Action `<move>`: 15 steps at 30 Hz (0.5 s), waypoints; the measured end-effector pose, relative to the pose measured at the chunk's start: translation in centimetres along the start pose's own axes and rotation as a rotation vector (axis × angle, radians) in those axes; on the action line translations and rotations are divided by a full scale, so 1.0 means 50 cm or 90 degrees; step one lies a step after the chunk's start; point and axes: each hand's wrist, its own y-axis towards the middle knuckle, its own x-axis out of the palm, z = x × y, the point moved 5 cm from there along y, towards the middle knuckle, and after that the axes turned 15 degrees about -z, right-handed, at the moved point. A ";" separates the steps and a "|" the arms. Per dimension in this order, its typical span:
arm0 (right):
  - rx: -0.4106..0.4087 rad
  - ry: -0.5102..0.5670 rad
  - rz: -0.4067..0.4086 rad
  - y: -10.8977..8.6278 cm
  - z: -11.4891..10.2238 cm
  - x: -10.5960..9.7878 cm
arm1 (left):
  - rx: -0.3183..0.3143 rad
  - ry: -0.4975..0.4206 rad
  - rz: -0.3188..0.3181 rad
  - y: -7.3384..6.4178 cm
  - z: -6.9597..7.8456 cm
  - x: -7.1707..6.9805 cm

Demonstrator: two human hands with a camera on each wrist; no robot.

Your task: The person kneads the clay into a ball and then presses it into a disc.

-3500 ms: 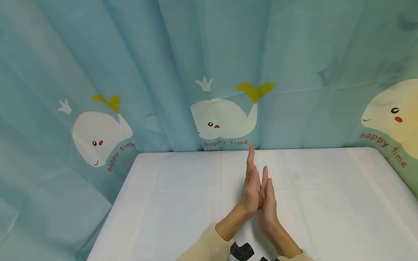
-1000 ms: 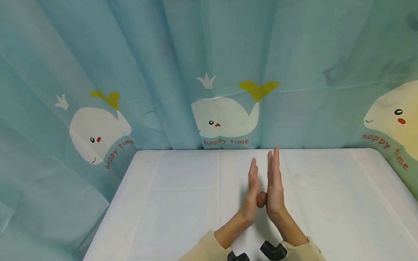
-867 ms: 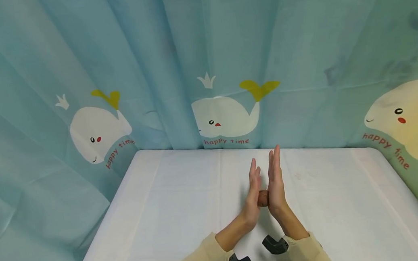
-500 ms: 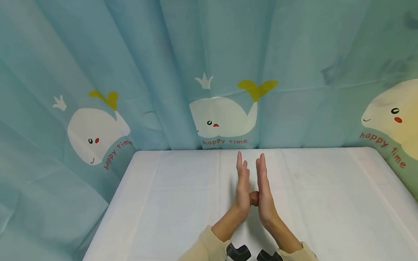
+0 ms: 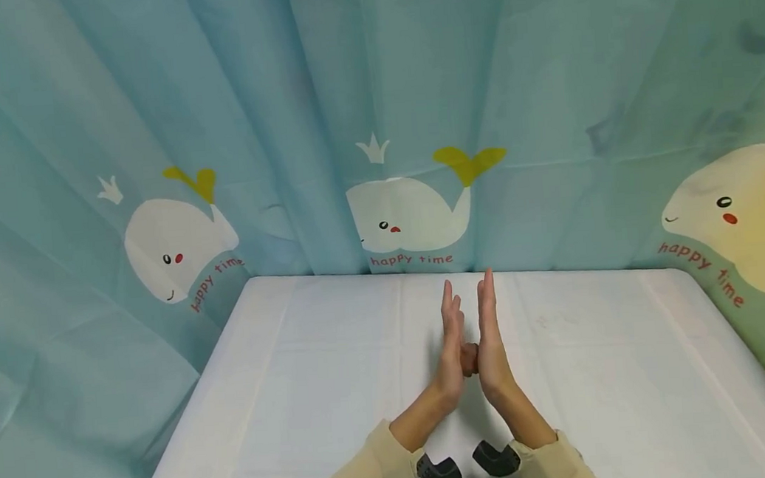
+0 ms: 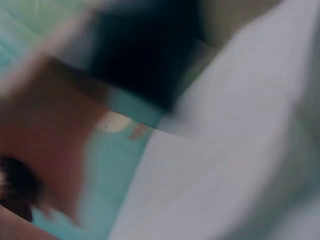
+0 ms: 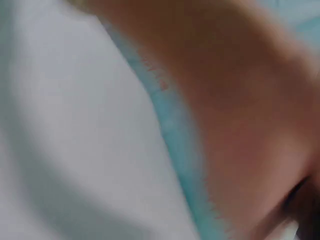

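A small reddish-brown ball-like lump [image 5: 470,359] sits between my two upright palms, above the white table. My left hand [image 5: 452,352] presses it from the left, fingers straight and pointing away from me. From the other side my right hand [image 5: 493,342] presses it, its straight fingertips reaching slightly farther forward. The palms face each other with a narrow gap at the lump and above it. Both wrist views are blurred: the left hand [image 6: 55,145] fills the left side of one, the right hand [image 7: 250,115] the right side of the other.
A white-covered table [image 5: 325,369] lies under the hands. Behind it hangs a blue-green curtain [image 5: 547,109] printed with white whales. A black wrist camera is worn on the left wrist [image 5: 439,473] and another black camera [image 5: 495,458] on the right.
The palms rub back and forth against each other: the left was farther forward at first, then the right, then nearly level, now the right slightly. The lump, hidden at first, shows between them.
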 end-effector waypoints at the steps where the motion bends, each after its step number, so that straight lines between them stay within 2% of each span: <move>1: 0.007 0.019 0.004 -0.002 0.009 -0.001 | 0.011 0.002 -0.008 0.002 0.007 -0.001; 3: 0.017 0.049 0.006 -0.012 0.026 0.005 | 0.018 0.002 -0.007 0.007 0.015 -0.007; 5: 0.010 0.079 -0.003 -0.025 0.033 0.020 | 0.013 0.013 0.018 0.011 0.013 -0.020; 8: -0.009 0.058 -0.030 -0.043 0.024 0.047 | 0.012 0.048 0.068 0.013 0.003 -0.040; 10: -0.020 0.047 -0.044 -0.045 0.011 0.055 | 0.025 0.079 0.075 0.015 -0.001 -0.046; 12: -0.024 0.042 -0.042 -0.040 0.001 0.050 | 0.042 0.105 0.054 0.014 0.000 -0.041; 15: -0.027 0.079 -0.015 -0.018 -0.004 0.021 | 0.053 0.122 -0.009 0.009 0.005 -0.018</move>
